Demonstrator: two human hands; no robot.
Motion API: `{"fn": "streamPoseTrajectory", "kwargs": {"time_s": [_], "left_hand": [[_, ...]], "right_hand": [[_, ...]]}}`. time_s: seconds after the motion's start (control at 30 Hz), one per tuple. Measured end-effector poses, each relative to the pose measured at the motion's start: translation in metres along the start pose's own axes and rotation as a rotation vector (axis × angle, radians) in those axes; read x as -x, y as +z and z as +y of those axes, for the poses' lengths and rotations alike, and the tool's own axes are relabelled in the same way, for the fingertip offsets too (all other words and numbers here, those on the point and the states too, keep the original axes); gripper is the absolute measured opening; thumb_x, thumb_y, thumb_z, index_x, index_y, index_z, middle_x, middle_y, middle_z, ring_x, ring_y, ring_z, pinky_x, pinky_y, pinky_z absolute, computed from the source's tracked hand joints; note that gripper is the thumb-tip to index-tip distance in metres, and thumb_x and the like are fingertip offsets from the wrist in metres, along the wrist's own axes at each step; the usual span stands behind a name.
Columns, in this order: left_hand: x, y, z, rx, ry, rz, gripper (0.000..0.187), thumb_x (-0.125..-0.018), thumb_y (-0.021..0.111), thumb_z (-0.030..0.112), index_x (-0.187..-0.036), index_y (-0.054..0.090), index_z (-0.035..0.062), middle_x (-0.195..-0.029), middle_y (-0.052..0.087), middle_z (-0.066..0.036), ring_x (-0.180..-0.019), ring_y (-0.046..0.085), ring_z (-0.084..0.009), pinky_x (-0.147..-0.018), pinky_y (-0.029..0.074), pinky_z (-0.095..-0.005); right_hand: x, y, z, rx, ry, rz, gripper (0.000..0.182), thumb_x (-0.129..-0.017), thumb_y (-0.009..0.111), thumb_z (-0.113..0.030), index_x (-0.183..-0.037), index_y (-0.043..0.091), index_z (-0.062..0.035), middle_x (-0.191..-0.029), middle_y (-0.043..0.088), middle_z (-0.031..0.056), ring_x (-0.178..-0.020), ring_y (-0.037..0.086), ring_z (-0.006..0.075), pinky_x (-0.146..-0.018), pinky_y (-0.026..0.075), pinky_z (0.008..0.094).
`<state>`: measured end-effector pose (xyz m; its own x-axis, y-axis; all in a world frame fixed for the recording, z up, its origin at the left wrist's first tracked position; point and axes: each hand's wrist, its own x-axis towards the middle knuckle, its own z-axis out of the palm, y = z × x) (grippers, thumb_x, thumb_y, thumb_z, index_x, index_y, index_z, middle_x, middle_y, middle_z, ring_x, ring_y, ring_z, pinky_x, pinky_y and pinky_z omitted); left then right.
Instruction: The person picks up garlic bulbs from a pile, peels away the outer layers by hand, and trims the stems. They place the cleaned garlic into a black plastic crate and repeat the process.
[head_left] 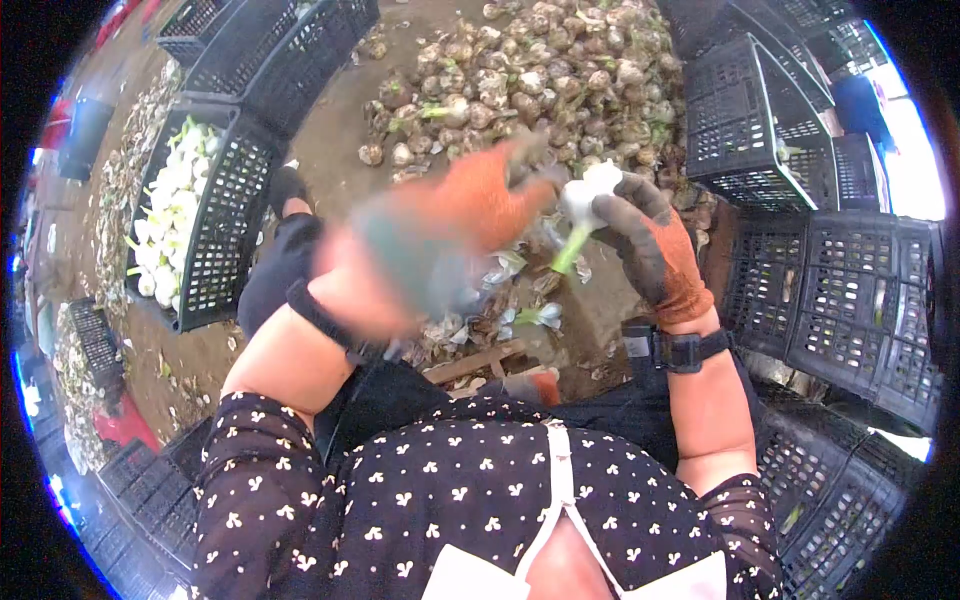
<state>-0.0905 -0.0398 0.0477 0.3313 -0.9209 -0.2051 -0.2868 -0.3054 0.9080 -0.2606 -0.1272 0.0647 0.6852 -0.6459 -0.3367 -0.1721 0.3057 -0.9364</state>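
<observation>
A peeled white garlic bulb (598, 184) with a short green stem sits in my right hand (655, 245). That hand wears an orange glove with dark palm and fingertips, and its thumb and fingers are closed around the bulb. Just left of the bulb is my left hand (490, 195), also in an orange glove, blurred by motion. Its dark fingertips point toward the bulb with a gap between them, and I see nothing held there. Beyond both hands lies a large heap of unpeeled garlic bulbs (540, 75) on the ground.
A black crate (228, 225) of peeled garlic stands at my left. Several black crates (735, 125) are stacked at my right, with more at the far left. Loose skins and trimmings (500, 268) lie below my hands, near a wooden piece (475, 362).
</observation>
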Motion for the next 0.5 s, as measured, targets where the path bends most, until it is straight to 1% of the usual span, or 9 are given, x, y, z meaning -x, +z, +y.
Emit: {"fn": "streamPoseTrajectory", "kwargs": {"time_s": [0.07, 0.2, 0.23, 0.27, 0.33, 0.37, 0.4, 0.47, 0.5], "left_hand": [[0.010, 0.011, 0.002, 0.008, 0.012, -0.200, 0.056, -0.075, 0.067, 0.033, -0.119, 0.050, 0.0019, -0.108, 0.060, -0.016, -0.099, 0.057, -0.0215, -0.085, 0.044, -0.0332], [0.007, 0.028, -0.020, 0.099, 0.091, -0.144, 0.047, -0.074, 0.067, 0.018, -0.116, 0.052, 0.0020, -0.108, 0.061, -0.009, -0.099, 0.056, -0.0168, -0.086, 0.043, -0.0314], [0.006, 0.027, -0.021, 0.164, 0.131, -0.131, 0.045, -0.074, 0.067, 0.013, -0.115, 0.052, 0.0021, -0.108, 0.061, -0.007, -0.099, 0.056, -0.0149, -0.086, 0.043, -0.0303], [0.007, 0.024, -0.020, 0.160, 0.134, -0.129, 0.045, -0.074, 0.067, 0.013, -0.115, 0.052, 0.0021, -0.108, 0.061, -0.007, -0.099, 0.056, -0.0149, -0.086, 0.043, -0.0303], [0.012, 0.014, -0.018, 0.397, 0.119, -0.153, 0.043, -0.075, 0.065, 0.008, -0.115, 0.052, 0.0023, -0.108, 0.060, -0.004, -0.097, 0.054, -0.0116, -0.087, 0.043, -0.0283], [0.012, 0.011, -0.017, 0.482, 0.088, -0.176, 0.045, -0.074, 0.066, 0.006, -0.117, 0.051, 0.0022, -0.110, 0.059, -0.003, -0.099, 0.054, -0.0108, -0.087, 0.042, -0.0280], [0.011, 0.009, -0.023, 0.471, 0.090, -0.164, 0.045, -0.074, 0.066, 0.006, -0.117, 0.051, 0.0022, -0.110, 0.059, -0.003, -0.099, 0.054, -0.0108, -0.087, 0.042, -0.0280], [0.006, 0.006, -0.034, 0.455, 0.041, -0.147, 0.047, -0.074, 0.067, 0.005, -0.118, 0.051, 0.0013, -0.108, 0.060, -0.004, -0.098, 0.054, -0.0110, -0.088, 0.042, -0.0279], [0.009, 0.003, -0.035, 0.517, 0.025, -0.163, 0.044, -0.075, 0.066, 0.009, -0.116, 0.054, 0.0031, -0.107, 0.061, -0.005, -0.097, 0.056, -0.0128, -0.088, 0.042, -0.0284]], "right_hand": [[0.000, 0.007, 0.000, -0.090, 0.051, 0.138, 0.024, -0.079, 0.064, -0.013, -0.098, 0.057, -0.0015, -0.091, 0.061, 0.0062, -0.079, 0.058, 0.0124, -0.070, 0.048, 0.0246], [-0.016, -0.005, 0.032, -0.163, -0.057, 0.279, 0.019, -0.088, 0.051, -0.015, -0.100, 0.056, -0.0023, -0.086, 0.059, 0.0064, -0.077, 0.058, 0.0131, -0.069, 0.047, 0.0237], [-0.032, -0.019, 0.047, 0.032, -0.327, 0.285, 0.021, -0.091, 0.046, -0.018, -0.099, 0.056, -0.0016, -0.087, 0.058, 0.0071, -0.075, 0.057, 0.0127, -0.067, 0.047, 0.0230], [-0.017, -0.006, 0.007, -0.829, -0.070, 0.247, 0.023, -0.093, 0.042, -0.019, -0.103, 0.056, -0.0029, -0.089, 0.060, 0.0069, -0.081, 0.057, 0.0147, -0.074, 0.048, 0.0291], [-0.022, -0.035, 0.011, 0.492, -0.441, 0.393, 0.021, -0.092, 0.044, -0.017, -0.101, 0.055, -0.0024, -0.089, 0.060, 0.0065, -0.083, 0.058, 0.0151, -0.079, 0.047, 0.0317], [-0.022, -0.035, 0.002, 0.116, -0.098, 0.295, 0.024, -0.089, 0.049, -0.018, -0.104, 0.054, 0.0001, -0.090, 0.060, 0.0115, -0.087, 0.059, 0.0233, -0.083, 0.045, 0.0369], [-0.025, -0.036, 0.014, 0.109, -0.107, 0.282, 0.024, -0.089, 0.049, -0.018, -0.104, 0.054, 0.0001, -0.090, 0.060, 0.0115, -0.087, 0.059, 0.0233, -0.083, 0.045, 0.0369], [-0.026, -0.041, 0.049, 1.377, -0.453, 0.391, 0.031, -0.086, 0.054, -0.020, -0.110, 0.052, -0.0006, -0.089, 0.060, 0.0199, -0.092, 0.058, 0.0327, -0.085, 0.044, 0.0379], [-0.025, -0.040, 0.056, 1.324, -0.397, 0.385, 0.034, -0.083, 0.056, -0.020, -0.112, 0.054, -0.0023, -0.092, 0.060, 0.0242, -0.098, 0.056, 0.0358, -0.085, 0.042, 0.0369]]}}
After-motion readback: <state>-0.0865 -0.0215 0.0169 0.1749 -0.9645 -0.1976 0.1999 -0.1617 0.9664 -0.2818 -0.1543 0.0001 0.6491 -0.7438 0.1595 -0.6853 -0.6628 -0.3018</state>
